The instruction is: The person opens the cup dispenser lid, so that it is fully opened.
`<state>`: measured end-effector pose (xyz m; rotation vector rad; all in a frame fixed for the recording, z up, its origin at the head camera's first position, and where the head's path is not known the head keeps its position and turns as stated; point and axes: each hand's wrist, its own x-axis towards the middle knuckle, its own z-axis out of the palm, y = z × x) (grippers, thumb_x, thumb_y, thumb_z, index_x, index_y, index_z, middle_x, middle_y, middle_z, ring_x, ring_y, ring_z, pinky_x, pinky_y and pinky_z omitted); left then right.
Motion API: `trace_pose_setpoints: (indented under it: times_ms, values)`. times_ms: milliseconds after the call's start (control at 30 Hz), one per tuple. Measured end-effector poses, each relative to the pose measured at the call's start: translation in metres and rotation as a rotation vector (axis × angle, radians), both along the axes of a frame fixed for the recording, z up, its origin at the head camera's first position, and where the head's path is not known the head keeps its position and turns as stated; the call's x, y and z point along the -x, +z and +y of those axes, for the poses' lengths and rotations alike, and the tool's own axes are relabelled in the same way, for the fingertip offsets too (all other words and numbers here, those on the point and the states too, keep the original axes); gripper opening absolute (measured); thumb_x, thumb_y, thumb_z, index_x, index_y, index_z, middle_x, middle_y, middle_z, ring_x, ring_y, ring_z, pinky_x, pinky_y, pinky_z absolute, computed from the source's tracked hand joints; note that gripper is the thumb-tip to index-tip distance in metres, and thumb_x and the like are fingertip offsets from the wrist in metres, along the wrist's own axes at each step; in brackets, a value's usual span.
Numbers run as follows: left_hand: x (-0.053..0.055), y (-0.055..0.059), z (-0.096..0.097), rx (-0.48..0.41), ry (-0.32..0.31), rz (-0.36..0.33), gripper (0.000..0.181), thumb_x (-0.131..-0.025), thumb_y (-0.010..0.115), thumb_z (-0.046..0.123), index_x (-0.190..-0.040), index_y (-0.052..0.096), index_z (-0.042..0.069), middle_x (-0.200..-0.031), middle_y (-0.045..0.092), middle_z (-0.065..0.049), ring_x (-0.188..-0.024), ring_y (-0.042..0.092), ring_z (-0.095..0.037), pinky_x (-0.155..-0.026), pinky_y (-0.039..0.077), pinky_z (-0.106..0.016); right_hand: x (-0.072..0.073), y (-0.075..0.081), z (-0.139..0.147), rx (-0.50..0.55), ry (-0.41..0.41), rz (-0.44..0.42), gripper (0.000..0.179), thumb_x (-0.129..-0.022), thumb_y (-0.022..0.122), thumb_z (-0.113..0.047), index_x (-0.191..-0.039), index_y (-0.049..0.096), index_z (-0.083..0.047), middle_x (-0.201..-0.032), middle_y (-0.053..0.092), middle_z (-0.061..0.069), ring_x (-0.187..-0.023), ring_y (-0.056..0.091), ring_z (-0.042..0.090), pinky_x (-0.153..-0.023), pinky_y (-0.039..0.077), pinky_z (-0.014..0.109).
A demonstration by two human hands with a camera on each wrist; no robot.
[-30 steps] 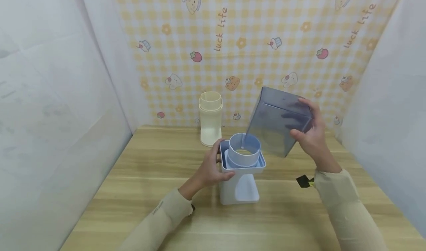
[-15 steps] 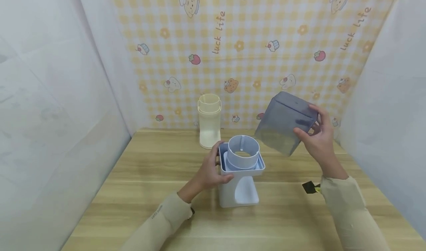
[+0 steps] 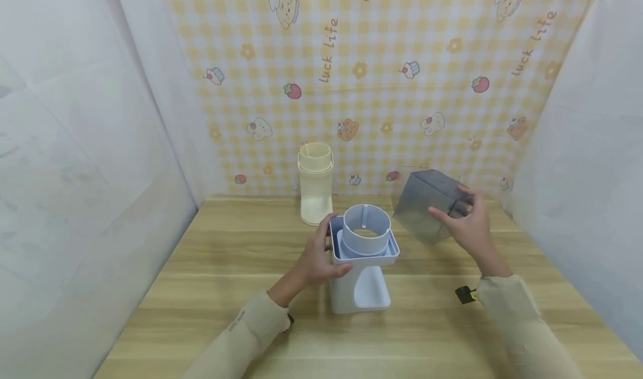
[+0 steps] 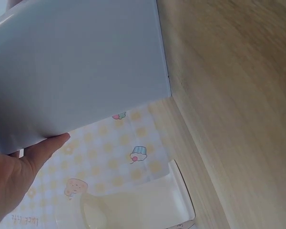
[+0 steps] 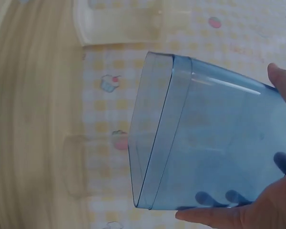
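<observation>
A pale blue plastic stand [image 3: 346, 292] with a square top tray and a round collar stands upright on the table. My left hand [image 3: 313, 262] grips it by the left side of its top, thumb at the front. Its smooth side wall [image 4: 86, 62] fills much of the left wrist view. To the right, my right hand [image 3: 472, 228] holds a see-through blue square container [image 3: 424, 206] by its closed end, tilted above the table. In the right wrist view the wide open mouth of this container [image 5: 150, 129] points left, and fingers show through its wall.
Behind the stand, a cream-coloured stand [image 3: 316, 183] with a round collar is at the back of the table [image 3: 241, 256]. A faint clear shape [image 5: 88, 164] shows near the patterned back cloth [image 3: 359, 100]. White sheets [image 3: 90, 200] hang at both sides.
The blue container has gone from over the stand's collar to the right and then lower, in my right hand. My left hand keeps its grip on the stand.
</observation>
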<state>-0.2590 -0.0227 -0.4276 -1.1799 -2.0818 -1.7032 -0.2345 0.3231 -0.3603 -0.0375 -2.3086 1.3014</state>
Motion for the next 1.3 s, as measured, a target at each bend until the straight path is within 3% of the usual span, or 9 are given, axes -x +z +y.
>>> trace_pose_setpoints:
  times_ms: [67, 200, 467, 800, 1100, 1300]
  values:
    - [-0.001, 0.000, 0.000, 0.000, -0.003, -0.005, 0.101, -0.067, 0.079, 0.039, -0.148, 0.030, 0.003, -0.124, 0.055, -0.015, -0.103, 0.057, -0.027, -0.072, 0.059, -0.031, 0.002, -0.008, 0.002, -0.032, -0.016, -0.006, 0.090, -0.081, 0.084, -0.030, -0.145, 0.030, 0.005, -0.151, 0.029, 0.027, -0.137, 0.028, 0.049, -0.106, 0.031, 0.065]
    - [-0.002, 0.000, 0.000, 0.001, -0.010, -0.019, 0.100, -0.067, 0.079, 0.038, -0.148, 0.029, 0.004, -0.124, 0.054, -0.014, -0.104, 0.057, -0.027, -0.073, 0.059, -0.031, 0.006, -0.021, 0.007, -0.093, -0.030, -0.033, 0.095, -0.079, 0.085, -0.034, -0.145, 0.030, 0.007, -0.152, 0.029, 0.030, -0.139, 0.025, 0.052, -0.109, 0.024, 0.068]
    - [0.000, 0.002, 0.000, -0.002, -0.015, -0.006, 0.100, -0.069, 0.079, 0.042, -0.148, 0.030, 0.005, -0.125, 0.054, -0.015, -0.104, 0.057, -0.028, -0.073, 0.059, -0.030, 0.012, -0.035, 0.008, -0.145, -0.093, -0.133, 0.100, -0.077, 0.085, -0.042, -0.147, 0.030, 0.006, -0.149, 0.029, 0.034, -0.132, 0.030, 0.055, -0.103, 0.032, 0.068]
    - [0.000, 0.003, 0.000, 0.001, -0.028, -0.007, 0.100, -0.070, 0.079, 0.042, -0.148, 0.029, 0.003, -0.124, 0.053, -0.017, -0.103, 0.057, -0.028, -0.072, 0.059, -0.030, 0.021, -0.053, 0.003, -0.175, -0.176, -0.156, 0.098, -0.076, 0.085, -0.043, -0.143, 0.034, 0.005, -0.138, 0.029, 0.041, -0.117, 0.036, 0.049, -0.085, 0.046, 0.059]
    - [0.006, 0.001, 0.000, 0.010, -0.061, -0.014, 0.101, -0.071, 0.078, 0.046, -0.148, 0.027, 0.003, -0.127, 0.052, -0.019, -0.108, 0.056, -0.030, -0.079, 0.058, -0.034, 0.019, -0.061, 0.006, -0.207, -0.142, -0.182, 0.100, -0.078, 0.083, -0.045, -0.144, 0.028, 0.007, -0.135, 0.022, 0.044, -0.101, 0.044, 0.046, -0.080, 0.047, 0.055]
    - [0.010, -0.001, -0.008, 0.057, -0.093, -0.013, 0.110, -0.076, 0.067, 0.069, -0.153, 0.022, 0.005, -0.133, 0.051, -0.022, -0.116, 0.055, -0.035, -0.086, 0.056, -0.043, 0.015, -0.067, 0.008, -0.230, -0.124, -0.207, 0.098, -0.080, 0.083, -0.042, -0.143, 0.028, 0.009, -0.134, 0.021, 0.045, -0.099, 0.044, 0.045, -0.081, 0.048, 0.056]
